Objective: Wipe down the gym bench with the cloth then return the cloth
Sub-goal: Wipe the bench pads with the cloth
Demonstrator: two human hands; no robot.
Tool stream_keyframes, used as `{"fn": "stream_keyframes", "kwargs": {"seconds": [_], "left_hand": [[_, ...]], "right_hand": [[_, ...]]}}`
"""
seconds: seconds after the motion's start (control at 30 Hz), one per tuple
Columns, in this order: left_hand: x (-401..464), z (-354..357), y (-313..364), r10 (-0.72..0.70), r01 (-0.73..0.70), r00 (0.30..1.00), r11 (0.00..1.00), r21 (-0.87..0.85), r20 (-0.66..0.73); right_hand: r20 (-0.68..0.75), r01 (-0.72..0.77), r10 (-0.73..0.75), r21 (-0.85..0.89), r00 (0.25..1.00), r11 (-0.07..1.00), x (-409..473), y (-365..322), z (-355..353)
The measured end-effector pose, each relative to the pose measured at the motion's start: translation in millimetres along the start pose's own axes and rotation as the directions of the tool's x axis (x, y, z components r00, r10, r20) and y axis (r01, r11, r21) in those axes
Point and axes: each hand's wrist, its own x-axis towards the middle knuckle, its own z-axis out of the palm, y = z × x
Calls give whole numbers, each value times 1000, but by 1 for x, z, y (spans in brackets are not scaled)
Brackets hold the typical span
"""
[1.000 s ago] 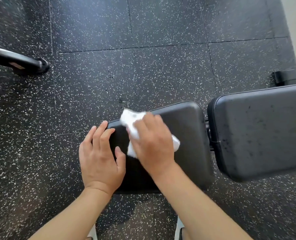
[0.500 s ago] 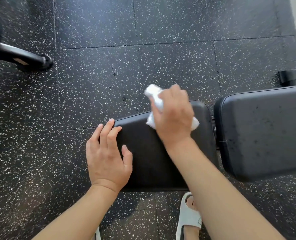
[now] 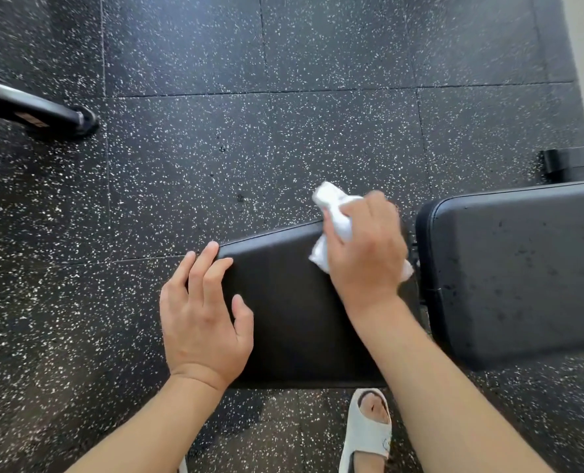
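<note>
The black padded seat (image 3: 294, 302) of the gym bench lies in front of me, with the longer back pad (image 3: 522, 268) to its right. My right hand (image 3: 369, 254) grips a crumpled white cloth (image 3: 335, 216) and presses it on the seat's far right corner, near the gap between the pads. The cloth sticks out past the seat's far edge. My left hand (image 3: 205, 319) rests on the seat's left end with its fingers straight.
Black speckled rubber floor tiles (image 3: 283, 148) surround the bench. A black metal equipment leg (image 3: 44, 114) lies on the floor at the far left. A black bracket (image 3: 563, 165) sits beyond the back pad. My foot in a white sandal (image 3: 369, 431) stands below the seat.
My right hand has slid the cloth from the seat's left-middle across to its far right corner. My left hand has stayed on the seat's left end.
</note>
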Motion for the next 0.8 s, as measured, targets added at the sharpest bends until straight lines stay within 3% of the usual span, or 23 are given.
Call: {"fn": "stream_keyframes", "kwargs": {"seconds": [0.13, 0.23, 0.37, 0.47, 0.57, 0.67, 0.73, 0.8], "left_hand": [[2, 0, 0, -2, 2, 1000, 1000, -3, 5], [1, -1, 0, 3, -3, 1000, 1000, -7, 1], [3, 0, 0, 8, -8, 1000, 1000, 9, 1], [2, 1, 1, 7, -7, 1000, 1000, 15, 3], [1, -1, 1, 1, -1, 1000, 1000, 6, -5], [3, 0, 1, 12, -12, 1000, 1000, -6, -12], [3, 0, 0, 19, -19, 1000, 1000, -5, -13], [2, 0, 0, 20, -20, 1000, 1000, 7, -18]], "right_hand": [[90, 209, -213, 60, 973, 976, -9, -70, 30], [119, 332, -347, 133, 930, 934, -27, -43, 15], [-22, 92, -92, 7, 996, 996, 7, 42, -15], [-32, -27, 27, -13, 999, 1000, 14, 44, -15], [33, 14, -15, 32, 999, 999, -2, -5, 2], [115, 208, -217, 89, 969, 974, -33, -62, 20], [133, 268, -284, 123, 950, 955, -43, -68, 19], [113, 234, -248, 122, 962, 965, -38, -41, 5]]}}
